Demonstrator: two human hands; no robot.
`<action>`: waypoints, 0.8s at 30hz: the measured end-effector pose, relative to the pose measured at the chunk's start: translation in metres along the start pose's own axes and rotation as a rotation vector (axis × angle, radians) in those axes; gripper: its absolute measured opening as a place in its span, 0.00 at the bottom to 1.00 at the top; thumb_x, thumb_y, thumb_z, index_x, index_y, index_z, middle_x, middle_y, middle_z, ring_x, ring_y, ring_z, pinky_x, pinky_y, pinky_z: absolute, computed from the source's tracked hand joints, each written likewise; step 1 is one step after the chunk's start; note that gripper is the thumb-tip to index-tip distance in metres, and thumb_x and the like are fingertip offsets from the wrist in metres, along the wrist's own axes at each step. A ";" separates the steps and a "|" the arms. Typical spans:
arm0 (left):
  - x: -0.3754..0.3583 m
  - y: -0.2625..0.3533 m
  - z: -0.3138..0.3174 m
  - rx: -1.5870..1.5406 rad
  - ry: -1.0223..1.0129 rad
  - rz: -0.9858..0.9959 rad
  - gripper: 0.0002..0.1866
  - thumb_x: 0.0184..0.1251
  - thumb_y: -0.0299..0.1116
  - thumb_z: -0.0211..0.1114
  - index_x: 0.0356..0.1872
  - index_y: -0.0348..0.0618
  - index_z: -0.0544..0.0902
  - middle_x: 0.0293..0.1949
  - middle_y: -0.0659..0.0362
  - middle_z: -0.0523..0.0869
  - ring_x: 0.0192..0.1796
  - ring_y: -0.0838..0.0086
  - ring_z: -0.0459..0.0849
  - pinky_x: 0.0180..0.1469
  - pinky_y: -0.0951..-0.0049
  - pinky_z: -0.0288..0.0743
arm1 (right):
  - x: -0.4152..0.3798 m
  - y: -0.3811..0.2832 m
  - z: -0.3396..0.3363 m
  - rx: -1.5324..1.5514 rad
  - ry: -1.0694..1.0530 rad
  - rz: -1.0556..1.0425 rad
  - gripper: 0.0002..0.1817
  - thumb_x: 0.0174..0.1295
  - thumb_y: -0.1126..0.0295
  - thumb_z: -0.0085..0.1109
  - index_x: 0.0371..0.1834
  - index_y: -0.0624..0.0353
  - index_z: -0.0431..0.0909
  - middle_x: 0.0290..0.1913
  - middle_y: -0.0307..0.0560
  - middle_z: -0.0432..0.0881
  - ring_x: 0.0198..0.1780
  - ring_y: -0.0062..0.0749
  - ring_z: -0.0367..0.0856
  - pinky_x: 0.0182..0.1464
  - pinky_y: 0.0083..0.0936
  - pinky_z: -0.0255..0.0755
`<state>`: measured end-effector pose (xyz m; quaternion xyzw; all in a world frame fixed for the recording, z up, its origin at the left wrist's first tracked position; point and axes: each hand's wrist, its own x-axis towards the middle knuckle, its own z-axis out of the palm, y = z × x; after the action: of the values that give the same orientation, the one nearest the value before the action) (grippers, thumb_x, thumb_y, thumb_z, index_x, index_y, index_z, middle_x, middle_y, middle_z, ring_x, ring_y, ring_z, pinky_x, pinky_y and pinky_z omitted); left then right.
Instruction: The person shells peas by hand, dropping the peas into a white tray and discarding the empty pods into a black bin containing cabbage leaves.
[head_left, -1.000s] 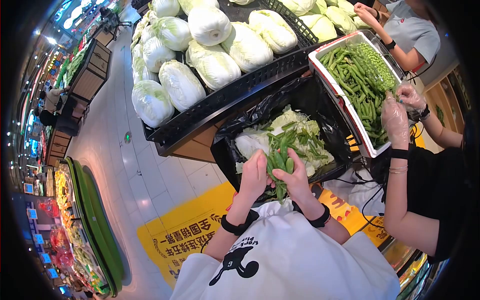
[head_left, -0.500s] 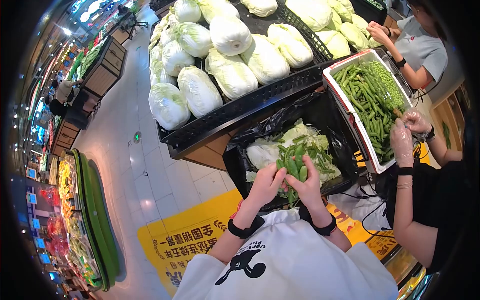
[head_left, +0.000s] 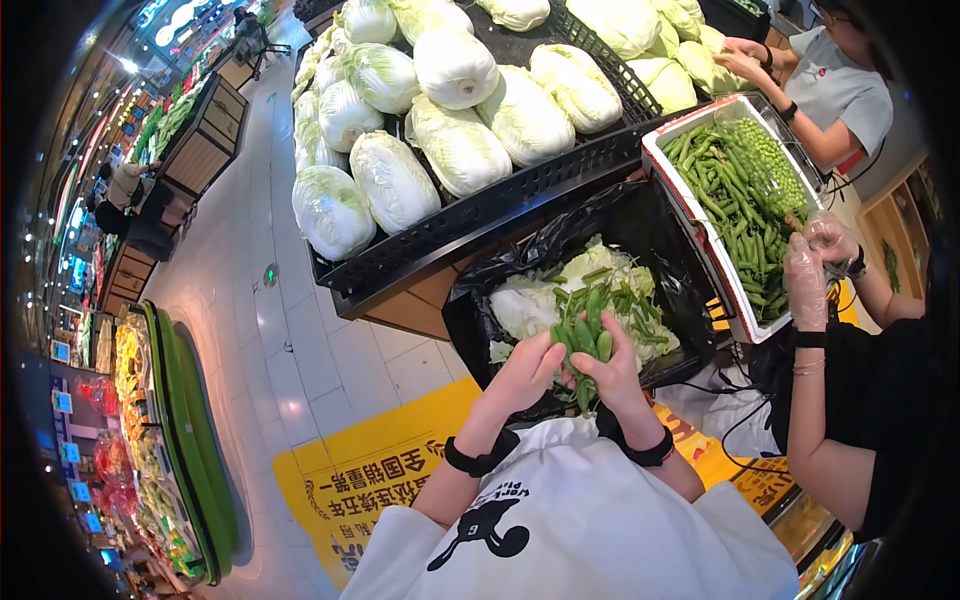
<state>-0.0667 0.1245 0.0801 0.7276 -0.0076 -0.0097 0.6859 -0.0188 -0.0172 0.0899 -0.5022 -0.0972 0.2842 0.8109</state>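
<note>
A bunch of green pea pods point(head_left: 588, 338) is held between my two hands, low over the front of a black-lined bin point(head_left: 462, 318). My left hand point(head_left: 530, 372) has its fingers closed around the pods' left side. My right hand point(head_left: 612, 368) grips the same bunch from the right, its thumb lying across them. Below and beyond, pale cabbage leaves point(head_left: 522, 306) and loose green pods point(head_left: 640, 308) lie in the bin. To the right stands a white foam box point(head_left: 692, 232) with pods point(head_left: 735, 200) and shelled peas point(head_left: 768, 160).
White napa cabbages point(head_left: 455, 70) fill a black crate point(head_left: 490, 205) behind the bin. At right, a co-worker's gloved hands point(head_left: 812, 262) work over the foam box; another person point(head_left: 835, 95) stands behind. Cables point(head_left: 735, 430) hang at the right. A produce stand point(head_left: 185, 440) is far left.
My hands have stayed over the bin and shifted slightly on the bunch of pods. The person at the back right has moved their hands a little left and down.
</note>
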 end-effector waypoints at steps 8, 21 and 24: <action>0.002 -0.014 0.001 0.487 0.135 -0.005 0.12 0.62 0.32 0.45 0.29 0.33 0.73 0.21 0.48 0.77 0.25 0.60 0.79 0.33 0.63 0.72 | 0.006 0.010 0.004 -0.310 0.167 -0.175 0.25 0.46 0.77 0.60 0.50 0.66 0.65 0.40 0.43 0.75 0.38 0.23 0.75 0.39 0.20 0.72; 0.005 -0.012 0.014 0.321 0.487 0.196 0.05 0.62 0.27 0.46 0.35 0.36 0.66 0.30 0.44 0.70 0.31 0.48 0.72 0.34 0.58 0.67 | 0.010 0.020 0.006 -0.191 0.133 -0.083 0.21 0.44 0.84 0.51 0.45 0.63 0.64 0.32 0.44 0.72 0.23 0.24 0.74 0.21 0.20 0.71; 0.006 -0.021 0.013 0.364 0.464 0.213 0.06 0.64 0.28 0.44 0.37 0.36 0.66 0.30 0.43 0.71 0.33 0.49 0.73 0.34 0.59 0.67 | 0.009 0.029 -0.001 -0.218 0.133 -0.115 0.22 0.44 0.84 0.52 0.46 0.62 0.63 0.32 0.43 0.72 0.23 0.23 0.73 0.21 0.18 0.70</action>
<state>-0.0614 0.1122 0.0584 0.8162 0.0715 0.2301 0.5251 -0.0211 -0.0033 0.0627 -0.5988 -0.1021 0.1912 0.7710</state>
